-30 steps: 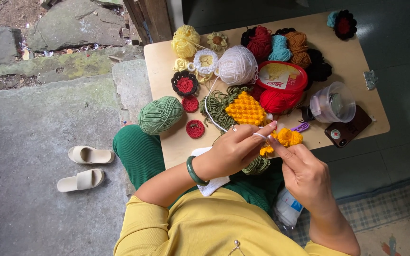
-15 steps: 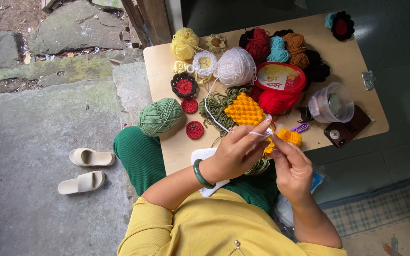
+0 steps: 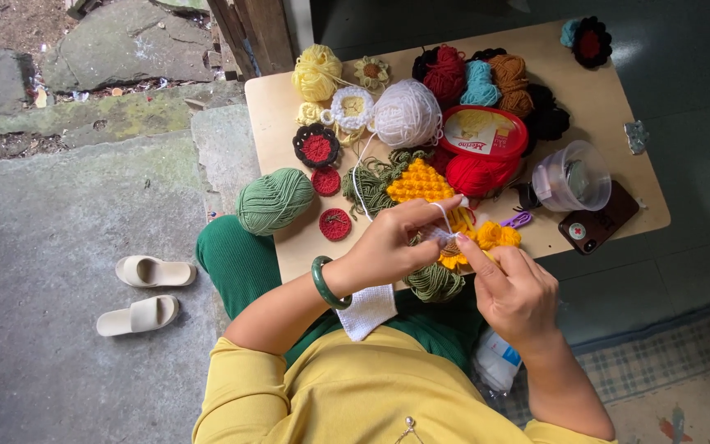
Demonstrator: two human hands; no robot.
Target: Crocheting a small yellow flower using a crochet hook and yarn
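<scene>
My left hand [image 3: 394,240] is closed around a small yellow crochet flower piece [image 3: 491,238], with white yarn looped over its forefinger. My right hand [image 3: 513,288] pinches the same piece from below, probably with a hook, though the hook is hidden. The white strand runs up to a white yarn ball [image 3: 407,113] on the small wooden table [image 3: 610,90]. A green bangle sits on my left wrist. An olive yarn ball [image 3: 435,282] lies just under my hands at the table's front edge.
On the table are a green yarn ball [image 3: 274,200], red crochet discs [image 3: 334,224], a yellow pineapple-shaped piece [image 3: 419,182], a red-lidded tub [image 3: 484,131], a clear plastic cup [image 3: 571,177], a phone [image 3: 597,222] and several coloured yarn balls. Two beige slippers [image 3: 145,292] lie on the concrete floor at left.
My right hand has moved up and closer to the left hand, closing on the yellow piece. The left hand stays in place with the yarn over its finger.
</scene>
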